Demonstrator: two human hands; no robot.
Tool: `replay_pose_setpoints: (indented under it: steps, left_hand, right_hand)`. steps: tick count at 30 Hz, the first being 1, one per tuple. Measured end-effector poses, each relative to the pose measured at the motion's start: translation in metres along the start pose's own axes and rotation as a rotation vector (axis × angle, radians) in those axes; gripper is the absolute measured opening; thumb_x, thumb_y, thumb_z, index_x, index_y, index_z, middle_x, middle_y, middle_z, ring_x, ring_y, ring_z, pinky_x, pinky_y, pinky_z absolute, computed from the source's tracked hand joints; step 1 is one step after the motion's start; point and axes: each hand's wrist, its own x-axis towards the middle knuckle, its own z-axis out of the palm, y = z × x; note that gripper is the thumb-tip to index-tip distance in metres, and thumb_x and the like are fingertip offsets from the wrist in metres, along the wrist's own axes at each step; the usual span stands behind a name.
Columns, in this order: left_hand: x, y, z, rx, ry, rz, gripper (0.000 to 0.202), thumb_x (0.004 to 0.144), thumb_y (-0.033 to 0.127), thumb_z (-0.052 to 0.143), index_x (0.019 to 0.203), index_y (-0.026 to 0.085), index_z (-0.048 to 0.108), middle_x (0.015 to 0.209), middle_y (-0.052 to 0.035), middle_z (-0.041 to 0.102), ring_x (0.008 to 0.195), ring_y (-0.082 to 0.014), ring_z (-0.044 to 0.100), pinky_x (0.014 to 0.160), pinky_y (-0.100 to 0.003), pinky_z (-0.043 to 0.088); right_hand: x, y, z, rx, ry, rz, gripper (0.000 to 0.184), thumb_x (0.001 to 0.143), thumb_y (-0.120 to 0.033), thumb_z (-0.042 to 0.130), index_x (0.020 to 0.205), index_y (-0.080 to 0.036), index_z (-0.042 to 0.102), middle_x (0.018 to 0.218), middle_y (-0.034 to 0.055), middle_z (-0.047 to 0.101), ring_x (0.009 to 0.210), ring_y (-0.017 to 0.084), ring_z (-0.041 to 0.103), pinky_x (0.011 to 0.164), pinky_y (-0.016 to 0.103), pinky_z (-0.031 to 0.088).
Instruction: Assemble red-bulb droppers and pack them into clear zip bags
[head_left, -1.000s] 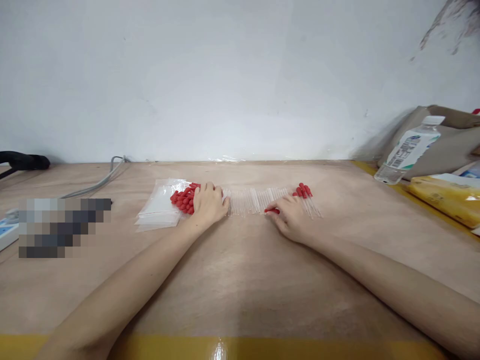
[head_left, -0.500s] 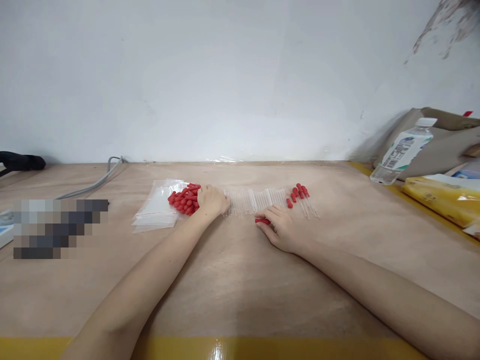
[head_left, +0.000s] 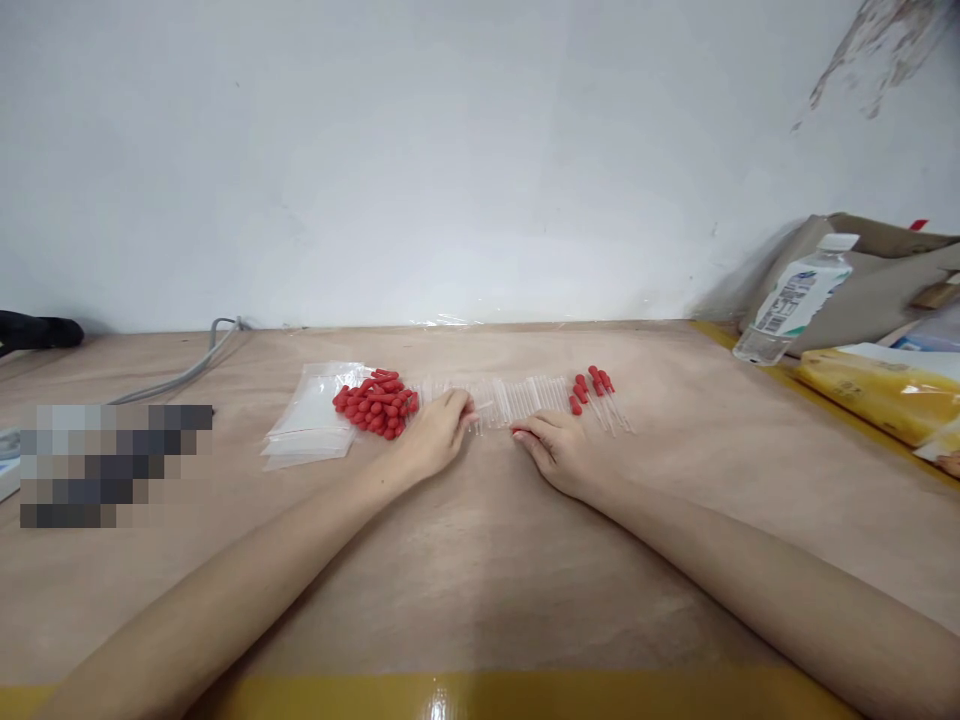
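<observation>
My left hand [head_left: 441, 432] is closed in a pinch over the left part of a row of clear glass dropper tubes [head_left: 529, 398]. A thin glass tube [head_left: 482, 404] juts out to the right from its fingertips. To the right, my right hand [head_left: 556, 450] is closed on a red rubber bulb [head_left: 517, 431], mostly hidden by the fingers. A heap of red rubber bulbs [head_left: 373, 405] lies left of my left hand. Beyond my right hand, several glass droppers with red bulbs fitted [head_left: 598, 385] lie side by side.
Clear plastic bags [head_left: 311, 420] lie under the heap's left side. A grey cable [head_left: 176, 383] and a blurred-out object [head_left: 112, 465] are at the left. On the right are a tilted plastic bottle [head_left: 795, 300], a cardboard box [head_left: 874, 285] and a yellow package [head_left: 870, 390].
My left hand has moved right and slightly nearer from beside the red heap, and a glass tube now shows at its fingertips. My right hand has stayed nearly in place, still gripping the bulb.
</observation>
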Motion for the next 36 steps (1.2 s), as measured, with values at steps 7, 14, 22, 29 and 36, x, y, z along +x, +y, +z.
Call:
replay_pose_setpoints:
  steps: [7,14,22,29,36]
  left_hand:
    - [-0.025,-0.002,0.015,-0.188,0.088,0.116,0.015,0.091,0.024,0.042,0.090,0.017,0.054,0.084,-0.0036,0.060,0.077,-0.0147,0.057,0.069,-0.026,0.045]
    - [-0.023,-0.004,0.017,-0.187,0.071,0.139,0.016,0.091,0.026,0.043,0.091,0.017,0.056,0.085,-0.0040,0.061,0.078,-0.0152,0.058,0.070,-0.027,0.046]
    - [-0.024,-0.002,0.018,-0.170,0.091,0.222,0.018,0.091,0.025,0.044,0.088,0.015,0.059,0.077,-0.0034,0.062,0.069,-0.0134,0.058,0.064,-0.023,0.045]
    - [-0.023,-0.002,0.017,-0.179,0.125,0.318,0.019,0.090,0.023,0.045,0.087,0.015,0.061,0.073,-0.0035,0.062,0.066,-0.0126,0.057,0.061,-0.021,0.045]
    - [-0.022,-0.004,0.020,-0.130,0.124,0.366,0.022,0.091,0.022,0.043,0.085,0.014,0.063,0.069,-0.0037,0.060,0.062,-0.0126,0.056,0.057,-0.021,0.043]
  right_hand:
    - [0.002,-0.005,-0.006,0.035,0.001,0.011,0.017,0.087,-0.019,0.047,0.093,-0.017,0.062,0.085,0.0040,0.067,0.073,0.014,0.062,0.066,0.025,0.048]
    - [-0.001,0.000,0.001,0.116,-0.060,-0.013,0.016,0.088,-0.020,0.045,0.096,-0.019,0.060,0.089,0.0031,0.067,0.078,0.013,0.062,0.070,0.026,0.049]
    - [-0.002,0.001,0.000,0.134,-0.084,-0.064,0.017,0.089,-0.023,0.046,0.097,-0.019,0.061,0.090,0.0036,0.065,0.078,0.013,0.061,0.071,0.026,0.048]
    - [-0.005,0.008,0.006,0.171,-0.064,-0.130,0.018,0.090,-0.025,0.045,0.098,-0.021,0.061,0.088,0.0029,0.065,0.077,0.012,0.060,0.070,0.024,0.048]
    - [-0.008,0.008,0.005,0.113,-0.055,-0.182,0.018,0.090,-0.024,0.045,0.093,-0.018,0.062,0.081,0.0037,0.064,0.069,0.012,0.059,0.064,0.024,0.047]
